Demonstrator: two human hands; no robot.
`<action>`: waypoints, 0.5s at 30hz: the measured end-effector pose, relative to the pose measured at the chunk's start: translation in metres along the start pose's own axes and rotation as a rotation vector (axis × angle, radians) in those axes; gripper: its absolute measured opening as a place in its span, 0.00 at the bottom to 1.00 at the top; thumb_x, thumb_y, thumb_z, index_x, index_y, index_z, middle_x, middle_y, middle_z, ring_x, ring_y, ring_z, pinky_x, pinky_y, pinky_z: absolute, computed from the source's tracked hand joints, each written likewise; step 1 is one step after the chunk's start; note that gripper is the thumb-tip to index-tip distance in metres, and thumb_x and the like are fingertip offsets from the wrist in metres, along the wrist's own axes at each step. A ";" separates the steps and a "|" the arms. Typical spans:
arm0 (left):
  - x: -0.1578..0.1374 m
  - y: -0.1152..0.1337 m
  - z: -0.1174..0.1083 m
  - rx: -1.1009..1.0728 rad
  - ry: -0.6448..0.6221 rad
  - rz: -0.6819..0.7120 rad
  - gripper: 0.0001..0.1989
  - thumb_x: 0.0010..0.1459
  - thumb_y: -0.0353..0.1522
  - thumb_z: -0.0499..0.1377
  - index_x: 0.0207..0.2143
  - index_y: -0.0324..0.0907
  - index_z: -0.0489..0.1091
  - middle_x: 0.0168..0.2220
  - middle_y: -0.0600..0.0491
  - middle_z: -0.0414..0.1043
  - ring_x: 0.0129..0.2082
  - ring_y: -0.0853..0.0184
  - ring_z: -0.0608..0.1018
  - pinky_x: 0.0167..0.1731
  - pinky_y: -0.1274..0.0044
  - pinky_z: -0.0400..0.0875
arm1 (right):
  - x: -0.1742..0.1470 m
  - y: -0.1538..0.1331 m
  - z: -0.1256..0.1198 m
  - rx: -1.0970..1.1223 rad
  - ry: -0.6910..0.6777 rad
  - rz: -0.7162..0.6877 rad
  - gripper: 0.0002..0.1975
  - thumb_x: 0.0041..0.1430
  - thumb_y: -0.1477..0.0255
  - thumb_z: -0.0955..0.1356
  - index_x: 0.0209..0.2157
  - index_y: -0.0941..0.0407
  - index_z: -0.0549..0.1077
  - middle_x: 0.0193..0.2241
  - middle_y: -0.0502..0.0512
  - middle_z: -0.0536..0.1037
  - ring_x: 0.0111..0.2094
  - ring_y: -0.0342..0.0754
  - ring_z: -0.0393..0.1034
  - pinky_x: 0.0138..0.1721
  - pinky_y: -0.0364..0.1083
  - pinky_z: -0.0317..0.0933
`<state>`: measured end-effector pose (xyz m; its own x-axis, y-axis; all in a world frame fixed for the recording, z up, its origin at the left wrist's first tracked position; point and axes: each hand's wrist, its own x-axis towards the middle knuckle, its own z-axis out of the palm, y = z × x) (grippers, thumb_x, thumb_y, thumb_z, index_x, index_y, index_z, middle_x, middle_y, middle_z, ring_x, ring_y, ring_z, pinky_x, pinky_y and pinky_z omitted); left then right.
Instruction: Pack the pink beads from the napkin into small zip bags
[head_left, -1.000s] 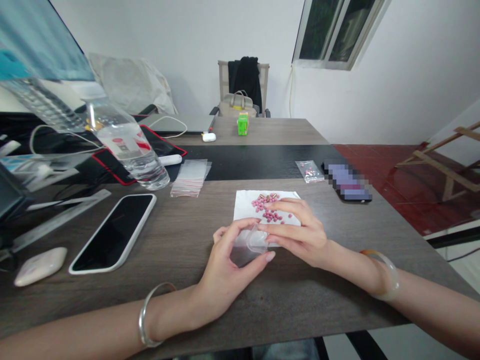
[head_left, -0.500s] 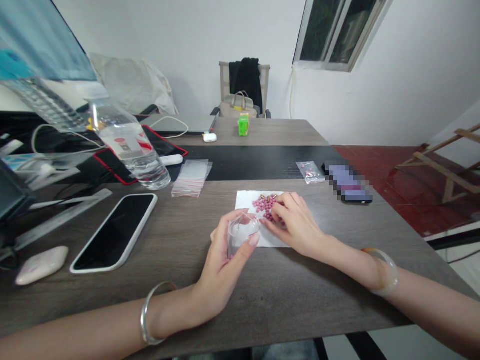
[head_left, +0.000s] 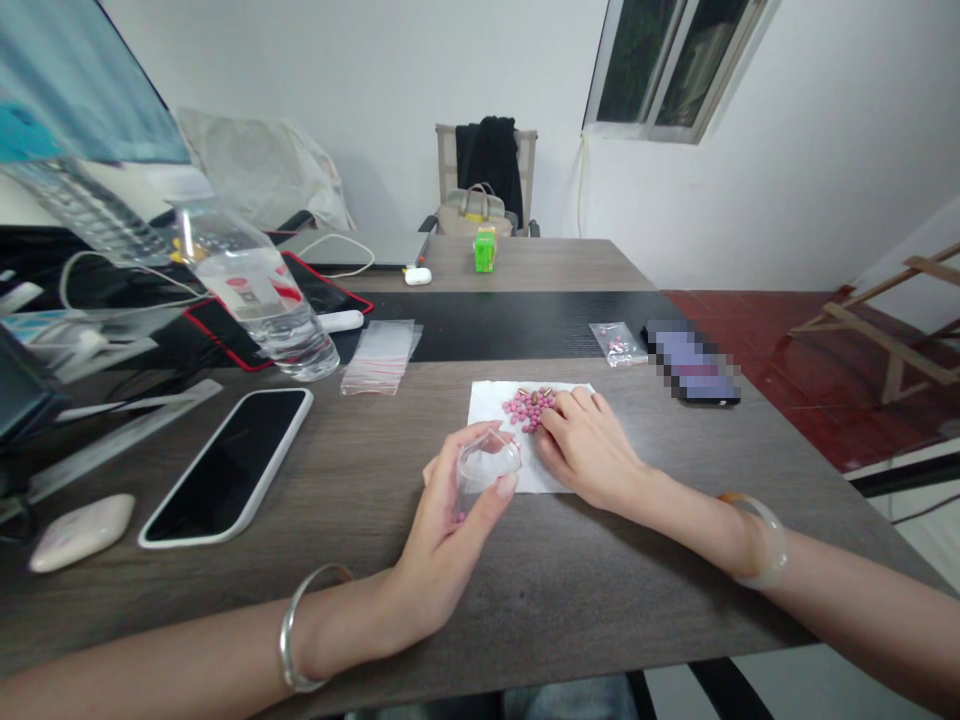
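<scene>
My left hand (head_left: 442,540) is wrapped around a small clear plastic zip bag (head_left: 487,465), its mouth spread wide. A few pink bits show low in the bag, near my fingers. Just right of it, a pile of small pink pills (head_left: 523,410) with several brownish capsules lies on a white sheet of paper (head_left: 489,397). My right hand (head_left: 592,445) rests over the right side of that paper, fingers curled and pressed together at the pile's edge. Its fingertips are partly hidden, so whatever they pinch cannot be made out.
A stack of clear zip bags (head_left: 381,357) and a water bottle (head_left: 277,310) stand to the left, beyond a white-cased phone (head_left: 229,468). At the right are a filled little bag (head_left: 619,344) and another phone (head_left: 691,362). A green box (head_left: 484,250) sits further back.
My right hand's fingers have drawn together and shifted slightly at the pile's right edge, where fewer pills show. My left hand stays in place around the bag.
</scene>
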<state>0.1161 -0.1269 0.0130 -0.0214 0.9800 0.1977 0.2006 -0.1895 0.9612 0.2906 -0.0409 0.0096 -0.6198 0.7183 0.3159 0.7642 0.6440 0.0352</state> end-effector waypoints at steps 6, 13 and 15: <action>-0.001 -0.001 -0.002 0.053 0.042 0.099 0.14 0.61 0.37 0.56 0.49 0.48 0.62 0.49 0.49 0.67 0.51 0.58 0.68 0.53 0.64 0.60 | 0.000 -0.001 -0.001 0.005 -0.009 -0.002 0.11 0.61 0.72 0.60 0.29 0.58 0.71 0.31 0.59 0.73 0.35 0.53 0.61 0.35 0.51 0.51; -0.001 -0.005 -0.003 0.285 0.102 0.451 0.26 0.56 0.30 0.62 0.56 0.50 0.59 0.56 0.48 0.61 0.58 0.57 0.62 0.56 0.64 0.56 | -0.001 0.001 -0.002 0.121 0.072 0.011 0.09 0.60 0.70 0.63 0.35 0.59 0.72 0.36 0.61 0.72 0.38 0.55 0.62 0.38 0.52 0.56; 0.001 -0.006 -0.004 0.295 0.115 0.452 0.27 0.56 0.30 0.62 0.56 0.51 0.59 0.58 0.48 0.59 0.59 0.57 0.61 0.57 0.64 0.55 | -0.002 0.003 -0.001 0.239 0.092 -0.038 0.11 0.62 0.70 0.63 0.41 0.60 0.72 0.41 0.63 0.72 0.42 0.54 0.63 0.42 0.53 0.58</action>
<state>0.1115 -0.1249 0.0084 0.0272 0.7887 0.6141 0.4802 -0.5491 0.6840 0.2937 -0.0405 0.0099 -0.6202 0.6723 0.4042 0.6699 0.7220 -0.1729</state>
